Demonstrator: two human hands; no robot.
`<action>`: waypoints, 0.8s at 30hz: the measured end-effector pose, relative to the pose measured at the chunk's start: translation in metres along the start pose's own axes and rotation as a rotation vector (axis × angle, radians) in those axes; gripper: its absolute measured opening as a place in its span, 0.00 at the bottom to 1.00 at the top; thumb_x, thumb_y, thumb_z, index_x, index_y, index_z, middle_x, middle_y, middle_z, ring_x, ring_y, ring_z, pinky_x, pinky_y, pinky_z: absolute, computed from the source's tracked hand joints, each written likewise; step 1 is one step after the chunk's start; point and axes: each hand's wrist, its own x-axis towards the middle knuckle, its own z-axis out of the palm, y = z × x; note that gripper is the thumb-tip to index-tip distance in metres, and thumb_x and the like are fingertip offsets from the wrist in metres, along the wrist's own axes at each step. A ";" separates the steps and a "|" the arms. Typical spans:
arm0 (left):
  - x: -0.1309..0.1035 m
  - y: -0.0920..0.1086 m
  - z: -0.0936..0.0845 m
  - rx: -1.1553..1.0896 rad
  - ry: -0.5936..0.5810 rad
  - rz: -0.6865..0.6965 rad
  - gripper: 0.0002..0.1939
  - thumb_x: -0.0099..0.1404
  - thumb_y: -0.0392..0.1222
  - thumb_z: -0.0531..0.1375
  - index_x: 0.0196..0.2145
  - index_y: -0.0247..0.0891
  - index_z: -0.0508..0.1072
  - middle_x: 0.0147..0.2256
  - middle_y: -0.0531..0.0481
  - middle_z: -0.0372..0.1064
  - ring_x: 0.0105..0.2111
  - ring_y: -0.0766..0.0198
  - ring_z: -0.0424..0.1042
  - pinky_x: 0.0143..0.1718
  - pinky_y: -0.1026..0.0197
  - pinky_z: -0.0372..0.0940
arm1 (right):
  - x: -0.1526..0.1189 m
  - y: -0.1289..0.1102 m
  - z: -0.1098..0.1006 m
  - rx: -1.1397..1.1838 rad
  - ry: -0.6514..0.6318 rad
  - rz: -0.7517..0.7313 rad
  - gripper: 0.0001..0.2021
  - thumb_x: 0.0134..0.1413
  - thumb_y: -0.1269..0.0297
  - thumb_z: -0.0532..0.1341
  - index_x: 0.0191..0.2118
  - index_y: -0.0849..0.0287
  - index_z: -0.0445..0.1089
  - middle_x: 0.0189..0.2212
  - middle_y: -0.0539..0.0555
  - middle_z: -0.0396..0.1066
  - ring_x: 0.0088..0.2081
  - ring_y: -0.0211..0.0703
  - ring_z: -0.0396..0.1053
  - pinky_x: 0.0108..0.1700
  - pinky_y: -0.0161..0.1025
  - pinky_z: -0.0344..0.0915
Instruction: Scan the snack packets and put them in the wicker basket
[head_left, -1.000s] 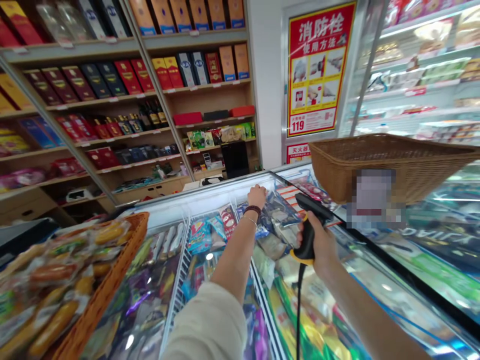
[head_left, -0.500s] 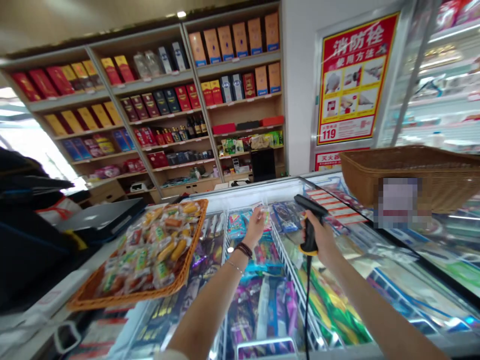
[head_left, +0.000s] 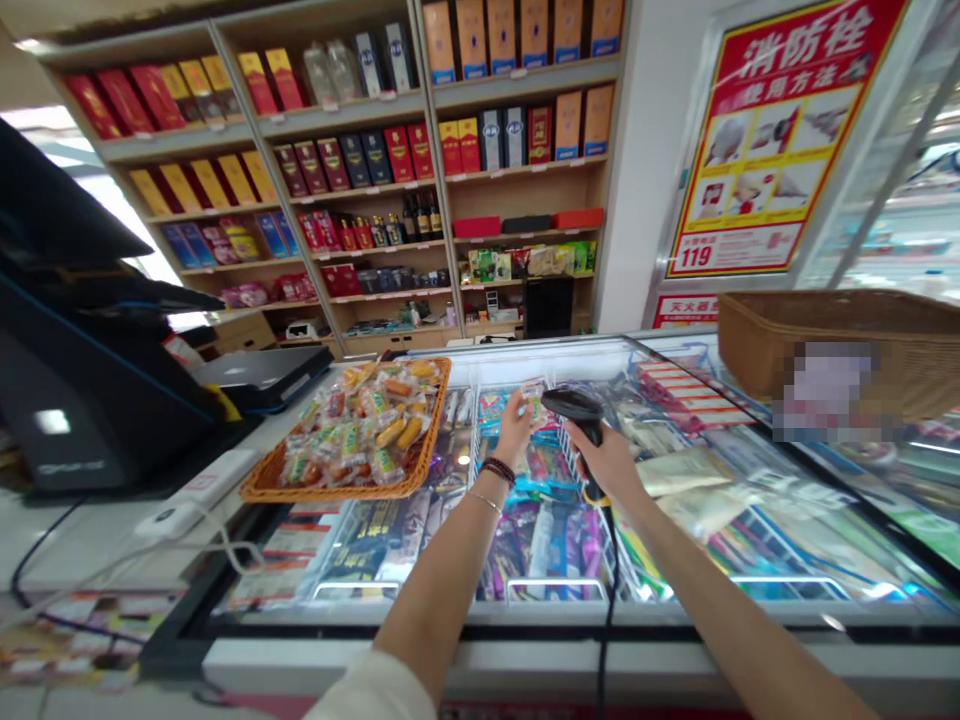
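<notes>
My left hand point(head_left: 514, 425) is closed on a small snack packet point(head_left: 535, 398) in a clear, printed wrapper, held above the glass of the chest freezer. My right hand point(head_left: 609, 462) grips a black barcode scanner point(head_left: 574, 404); its head points left, close beside the packet. Its cable point(head_left: 610, 570) hangs down over the freezer's front edge. Left of my hands, an orange wicker basket point(head_left: 259, 492) holds several individually wrapped snacks, some of them sausage-like. Under the glass lie frozen goods in colourful bags point(head_left: 551, 535), sorted in white wire racks.
A brown basket point(head_left: 750, 345) stands on the freezer at the right. At the left are a black checkout terminal point(head_left: 82, 400), a flat dark device point(head_left: 262, 372) and a white power strip point(head_left: 199, 490) with cords. Shelves of boxes and bottles point(head_left: 420, 215) line the back wall.
The scanner has moved left and its head has turned toward the packet. My hands are now closer together. The camera view has shifted, showing more of the terminal and the freezer's front edge.
</notes>
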 end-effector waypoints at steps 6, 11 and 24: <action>0.006 -0.007 -0.001 0.023 0.035 -0.015 0.25 0.67 0.47 0.82 0.58 0.42 0.85 0.52 0.42 0.85 0.43 0.59 0.82 0.47 0.54 0.86 | -0.002 -0.001 -0.001 -0.110 -0.006 -0.047 0.27 0.62 0.27 0.66 0.33 0.46 0.68 0.13 0.47 0.68 0.16 0.47 0.69 0.27 0.42 0.69; 0.008 -0.012 -0.004 -0.015 0.038 -0.044 0.31 0.66 0.45 0.83 0.63 0.43 0.84 0.55 0.40 0.84 0.48 0.55 0.84 0.52 0.50 0.86 | -0.003 -0.003 0.002 -0.149 -0.011 -0.055 0.27 0.63 0.27 0.64 0.33 0.46 0.69 0.13 0.47 0.68 0.17 0.48 0.71 0.28 0.43 0.70; 0.009 -0.012 -0.001 -0.012 0.071 -0.088 0.31 0.67 0.44 0.82 0.65 0.42 0.83 0.59 0.38 0.83 0.47 0.56 0.84 0.54 0.49 0.85 | -0.009 -0.009 -0.001 -0.108 0.022 -0.037 0.28 0.60 0.27 0.67 0.30 0.47 0.68 0.13 0.47 0.67 0.16 0.44 0.67 0.24 0.40 0.64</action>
